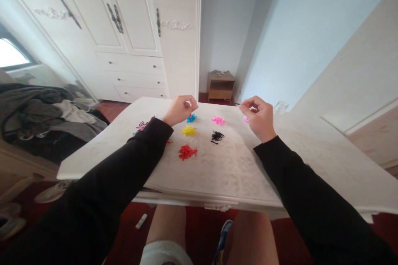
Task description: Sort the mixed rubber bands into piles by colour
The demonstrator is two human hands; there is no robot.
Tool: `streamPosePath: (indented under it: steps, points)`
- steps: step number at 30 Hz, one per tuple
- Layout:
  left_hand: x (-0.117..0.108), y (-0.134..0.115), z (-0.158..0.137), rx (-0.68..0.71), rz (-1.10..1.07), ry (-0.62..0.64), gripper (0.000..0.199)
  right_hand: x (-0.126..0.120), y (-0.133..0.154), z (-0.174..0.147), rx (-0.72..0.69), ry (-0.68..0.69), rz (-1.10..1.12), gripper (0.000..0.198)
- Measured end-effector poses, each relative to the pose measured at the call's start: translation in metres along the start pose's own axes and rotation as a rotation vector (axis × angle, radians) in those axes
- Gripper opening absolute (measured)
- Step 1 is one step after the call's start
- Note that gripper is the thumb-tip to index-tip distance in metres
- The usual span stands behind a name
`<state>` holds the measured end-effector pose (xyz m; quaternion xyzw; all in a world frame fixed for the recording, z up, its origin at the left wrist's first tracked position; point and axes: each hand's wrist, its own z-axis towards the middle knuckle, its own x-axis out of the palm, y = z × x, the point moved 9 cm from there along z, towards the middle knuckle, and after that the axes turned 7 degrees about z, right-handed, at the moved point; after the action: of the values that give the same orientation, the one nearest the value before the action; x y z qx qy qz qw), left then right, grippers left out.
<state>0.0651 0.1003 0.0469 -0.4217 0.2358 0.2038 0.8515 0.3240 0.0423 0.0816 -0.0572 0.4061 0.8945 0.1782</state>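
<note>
My left hand (pixel 181 110) is raised over the white table (pixel 230 169), thumb and fingertips pinched together beside the pile of small blue strips (pixel 192 118). What it pinches, if anything, is too small to see. My right hand (pixel 259 116) is also pinched, above the table's far right part, with a light pink piece (pixel 245 119) just below its fingers; I cannot tell whether it is held. Between the hands lie small piles: pink strips (pixel 218 121), black strips (pixel 217 136), yellow strips (pixel 189 131) and red strips (pixel 187 152). A mixed-colour pile (pixel 142 126) is partly hidden behind my left sleeve.
A clear, see-through item (pixel 281 107) stands at the table's far right edge. Dark clothes (pixel 40 112) are heaped at the left. White wardrobe doors (pixel 130 8) and a small wooden nightstand (pixel 221 87) are beyond the table. My legs are under the near edge.
</note>
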Motion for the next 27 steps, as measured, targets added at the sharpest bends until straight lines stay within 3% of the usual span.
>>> streamPosePath:
  steps: [2, 6, 10, 13, 18, 24, 27]
  points:
    - [-0.006, 0.0, 0.0, 0.0, 0.008, -0.041, 0.012, 0.008, 0.001, 0.002, 0.005, 0.151, -0.001, 0.012]
    - [-0.008, -0.005, 0.0, 0.041, 0.052, -0.07, 0.013, 0.048, -0.001, -0.016, -0.001, 0.629, -0.066, 0.011]
    - [-0.007, -0.008, -0.001, 0.06, 0.092, -0.071, 0.014, 0.067, -0.009, -0.033, -0.026, 0.856, -0.117, 0.009]
    - [-0.007, -0.008, -0.002, 0.06, 0.093, -0.064, 0.014, 0.068, -0.016, -0.034, -0.063, 0.881, -0.192, 0.01]
    - [-0.006, -0.006, -0.001, 0.078, 0.119, -0.048, 0.018, 0.063, -0.022, -0.026, -0.096, 0.791, -0.282, 0.012]
    - [-0.006, -0.028, -0.006, 0.314, 0.322, -0.06, 0.034, 0.061, -0.022, -0.023, -0.111, 0.751, -0.305, 0.024]
    - [-0.003, -0.036, -0.008, 0.361, 0.41, -0.062, 0.037, 0.061, -0.025, -0.025, -0.086, 0.768, -0.285, 0.033]
